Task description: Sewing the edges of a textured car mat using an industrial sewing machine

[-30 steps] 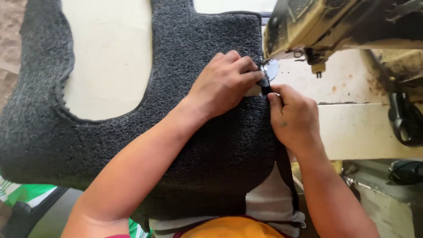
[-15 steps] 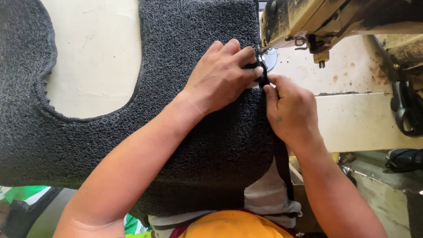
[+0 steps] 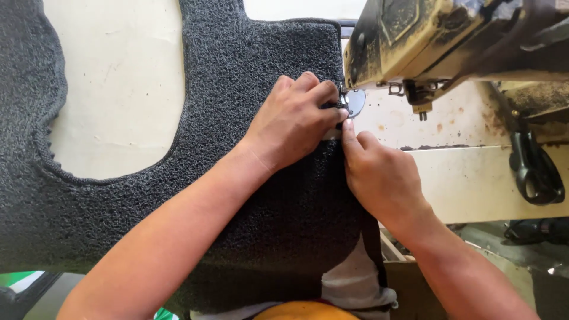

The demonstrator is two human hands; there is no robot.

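dark looped mat (image 3: 237, 89), flat, edge seemingly under needle
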